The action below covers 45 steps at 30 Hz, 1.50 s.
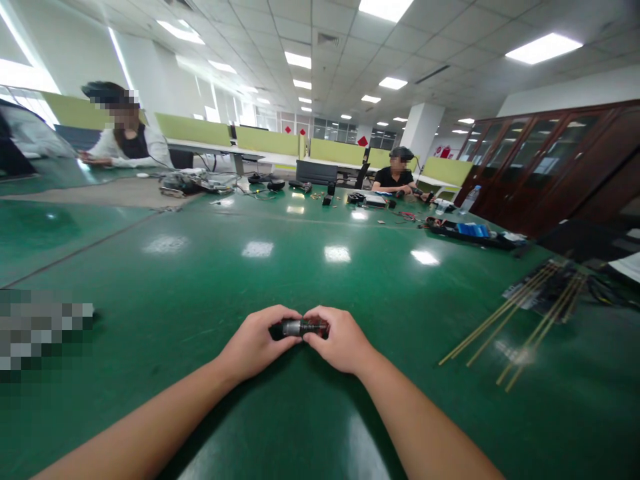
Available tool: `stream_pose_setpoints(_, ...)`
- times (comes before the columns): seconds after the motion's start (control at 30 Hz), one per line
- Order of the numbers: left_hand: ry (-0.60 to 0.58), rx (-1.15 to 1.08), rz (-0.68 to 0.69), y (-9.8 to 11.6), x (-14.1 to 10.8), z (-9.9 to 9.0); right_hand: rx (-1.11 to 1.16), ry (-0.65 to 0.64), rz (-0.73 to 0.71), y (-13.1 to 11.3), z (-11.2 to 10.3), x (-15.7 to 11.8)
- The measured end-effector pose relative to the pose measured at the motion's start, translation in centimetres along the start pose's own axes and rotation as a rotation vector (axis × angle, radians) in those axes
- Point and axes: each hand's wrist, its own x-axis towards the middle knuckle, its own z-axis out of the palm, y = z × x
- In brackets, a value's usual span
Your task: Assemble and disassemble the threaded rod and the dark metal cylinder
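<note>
In the head view, a small dark cylinder with a silvery section (293, 328) lies sideways between my two hands, low over the green table or resting on it; I cannot tell which. My left hand (261, 340) is curled round its left end, thumb below and fingers above. Round its right end, which looks dark with a reddish tint, curls my right hand (341, 339) in the same way. The fingertips of both hands almost meet at its middle. Both ends are partly hidden by the hands, and its exact kind does not show.
The green table (210, 287) extends far ahead. Several thin yellowish sticks (500, 313) lie on the right. Behind them stands a black tray (467, 233) with blue items, near a clear bottle (470, 199). Electronic parts (187, 181) lie at the far side. Two people sit across the table.
</note>
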Motion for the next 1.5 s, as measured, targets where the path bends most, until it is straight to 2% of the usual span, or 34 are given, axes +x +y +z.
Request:
stream_pose_setpoints(0.23,-0.011,0.027,0.025,0.49,-0.64,0.07,-0.071,-0.028,-0.036,-0.15,-0.05,-0.33)
stream_pose_setpoints(0.47,-0.005,0.041,0.029,0.09,-0.72,-0.09,-0.12,-0.031,-0.054,-0.19,-0.06,-0.27)
stream_pose_setpoints(1.5,-0.01,0.048,0.022,0.1,-0.67,-0.14,-0.158,-0.06,-0.03,-0.54,-0.4,-0.3)
